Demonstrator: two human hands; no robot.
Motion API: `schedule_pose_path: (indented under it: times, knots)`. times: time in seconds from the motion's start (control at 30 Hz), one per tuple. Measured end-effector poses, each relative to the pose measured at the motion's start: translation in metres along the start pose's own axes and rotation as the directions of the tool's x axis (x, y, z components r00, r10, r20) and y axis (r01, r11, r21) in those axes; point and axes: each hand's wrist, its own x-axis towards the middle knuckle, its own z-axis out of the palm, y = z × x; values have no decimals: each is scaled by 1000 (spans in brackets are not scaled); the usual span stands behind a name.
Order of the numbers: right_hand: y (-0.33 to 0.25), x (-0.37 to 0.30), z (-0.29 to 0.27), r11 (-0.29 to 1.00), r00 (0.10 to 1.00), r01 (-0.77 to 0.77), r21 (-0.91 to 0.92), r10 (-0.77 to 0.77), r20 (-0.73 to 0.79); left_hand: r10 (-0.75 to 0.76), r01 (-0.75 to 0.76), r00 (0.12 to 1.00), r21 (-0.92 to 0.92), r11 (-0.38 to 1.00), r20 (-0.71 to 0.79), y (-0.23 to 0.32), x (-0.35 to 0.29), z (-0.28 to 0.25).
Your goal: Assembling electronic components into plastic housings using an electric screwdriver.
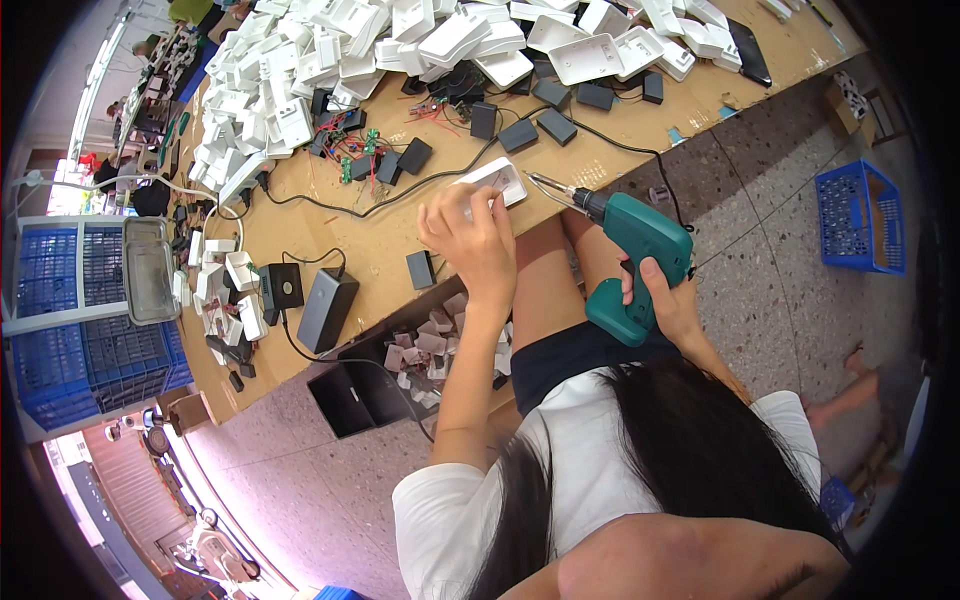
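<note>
White plastic casing (pixel 508 178), small and shallow, at the edge of a cardboard-topped table (pixel 385 250); its partly hidden long axis seems to run eight to two o'clock. The left hand (pixel 470 232), nearer, at its seven o'clock, curls its fingers closed on it. The right hand (pixel 672 300) wraps a green pistol-shaped tool (pixel 650 232), its metal tip pointing to ten o'clock, just beside the casing.

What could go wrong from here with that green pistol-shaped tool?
Its metal tip points toward the left hand at the white casing; a slip of the right hand holding the tool might hurt it, especially if the tip is hot, which I can't tell.
The tool is above the lap, so dropping it could hurt.
The black cable might snag.
</note>
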Motion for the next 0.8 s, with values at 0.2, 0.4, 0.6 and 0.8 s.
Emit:
schedule_pose_path:
  times: [0.2,0.4,0.6,0.8]
  knots:
    - [7,10,4,994,1000,1,107,1,-18,-125,126,992,-110,986,16,-5,-2,32]
    - [13,24,6,1000,1000,-12,-22,13,14,-210,211,978,-102,972,22,0,-1,41]
    - [21,36,19,997,1000,3,-83,-4,-10,-199,201,980,-99,975,31,-4,0,41]
    - [22,40,33,994,998,42,-103,-47,-41,-206,208,978,-79,975,34,-9,0,40]
